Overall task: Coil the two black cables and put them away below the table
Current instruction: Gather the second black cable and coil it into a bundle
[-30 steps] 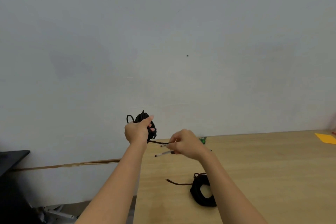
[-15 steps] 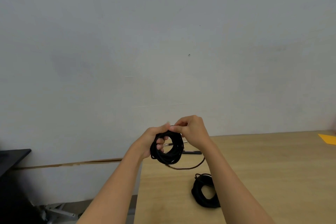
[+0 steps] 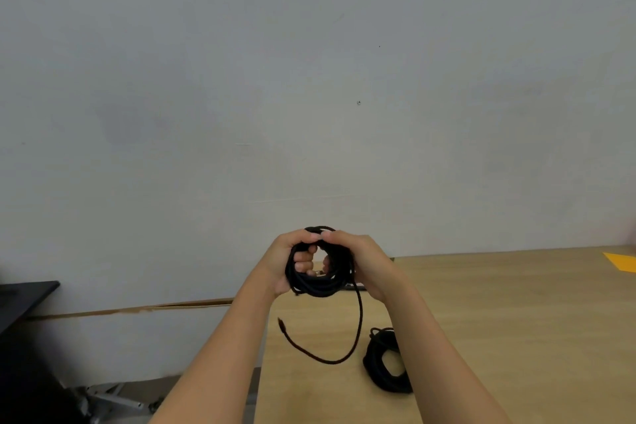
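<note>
One black cable coil [image 3: 387, 363] lies finished on the bench [image 3: 499, 320]. Above it, left hand [image 3: 285, 262] and right hand [image 3: 361, 262] grip the second coil [image 3: 318, 280], its tail [image 3: 330, 354] dangling; stowing remains.

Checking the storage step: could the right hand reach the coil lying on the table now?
Likely not yet: the right hand and left hand grip the held coil; the table coil lies free nearby.

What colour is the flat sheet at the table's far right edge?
Orange; the sheet shows best in the head view.
</note>
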{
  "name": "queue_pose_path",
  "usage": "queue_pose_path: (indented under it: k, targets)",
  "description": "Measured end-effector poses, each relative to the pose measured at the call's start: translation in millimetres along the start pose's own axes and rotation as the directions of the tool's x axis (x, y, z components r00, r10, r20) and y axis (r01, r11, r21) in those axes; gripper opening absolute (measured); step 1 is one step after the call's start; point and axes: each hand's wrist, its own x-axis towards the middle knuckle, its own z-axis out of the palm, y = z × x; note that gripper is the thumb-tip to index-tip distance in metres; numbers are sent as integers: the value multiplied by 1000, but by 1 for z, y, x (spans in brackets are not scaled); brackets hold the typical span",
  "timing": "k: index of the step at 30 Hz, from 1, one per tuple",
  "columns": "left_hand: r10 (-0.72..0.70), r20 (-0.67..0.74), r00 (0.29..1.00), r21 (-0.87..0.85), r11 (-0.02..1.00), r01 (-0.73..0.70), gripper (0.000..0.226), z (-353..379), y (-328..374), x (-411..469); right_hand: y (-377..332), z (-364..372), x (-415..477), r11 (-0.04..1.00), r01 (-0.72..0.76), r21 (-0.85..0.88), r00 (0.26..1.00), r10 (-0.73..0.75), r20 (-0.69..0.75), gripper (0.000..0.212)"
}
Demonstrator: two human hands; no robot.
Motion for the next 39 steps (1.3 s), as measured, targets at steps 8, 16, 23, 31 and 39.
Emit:
queue_pose_path:
  k: [8, 16, 23, 31, 39]
  targets:
    - [179, -106, 978, 9, 984, -179, 30, 15, -5, 4, 2, 26, 14, 987, 115, -109, 935, -144, -325, 51]
    - [161, 50, 986, -49, 986, -158, 48, 7, -24, 7, -4, 19, 15, 871, 175, -459, 884, -345, -317, 58]
    - [-470, 33, 882, 125, 878, 463, 102, -3, -39, 7, -2, 7, 20, 972, 138, -188, 723, -229, -652, 60]
    - [-291, -105, 951, -582, 794, 178, 24, 12, -53, 32, 2, 17, 16, 989, 149, 8, 776, -112, -620, 59]
    - [-8, -257, 966, -354, 931, -86, 23, 6, -22, 20, 10, 12, 12, 995, 71, 63, 872, -32, -488, 52]
